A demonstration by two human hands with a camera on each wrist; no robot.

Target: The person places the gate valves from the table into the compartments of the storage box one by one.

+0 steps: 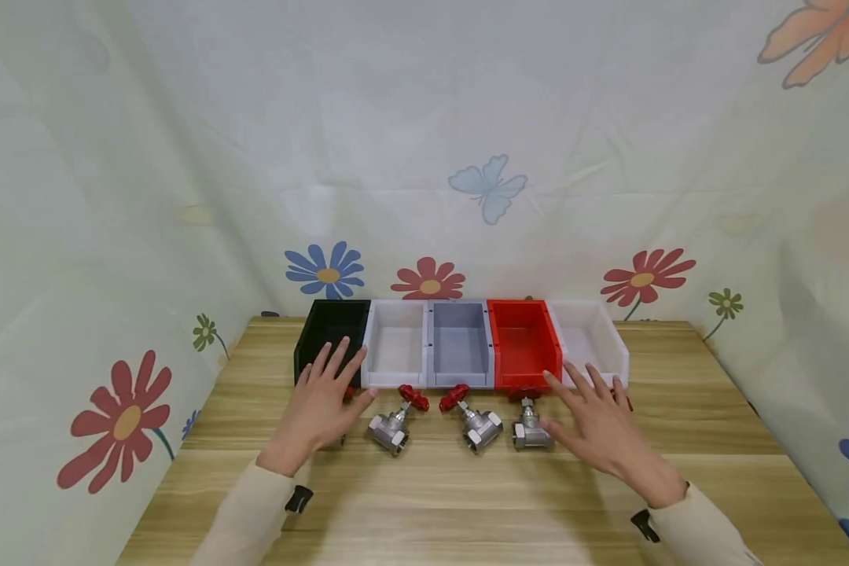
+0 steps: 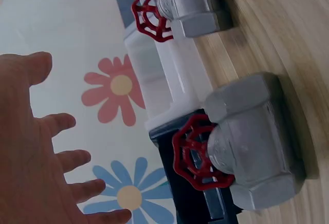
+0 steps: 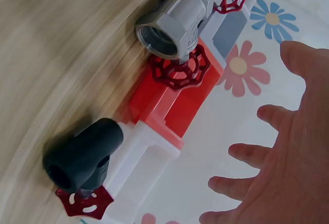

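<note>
My left hand (image 1: pixel 320 409) is held above the table at the left, fingers spread and holding nothing. Beneath it sits a silver valve (image 2: pixel 252 142) with a red handwheel, mostly covered in the head view. Two more silver valves (image 1: pixel 391 431) (image 1: pixel 481 428) lie between the hands, their red wheels tilted toward each other. My right hand (image 1: pixel 601 428) hovers at the right, also spread and holding nothing, its thumb near another silver valve (image 1: pixel 531 432). A black valve (image 3: pixel 82 154) with a red wheel lies below that hand, nearly hidden in the head view.
Behind the valves stands a row of bins: black (image 1: pixel 336 318), white (image 1: pixel 396 380), grey (image 1: pixel 460 380), red (image 1: pixel 527 380) and another white one (image 1: pixel 611 346). They stand on a wooden table (image 1: pixel 460 503). A flowered cloth (image 1: pixel 410 157) hangs behind and at both sides.
</note>
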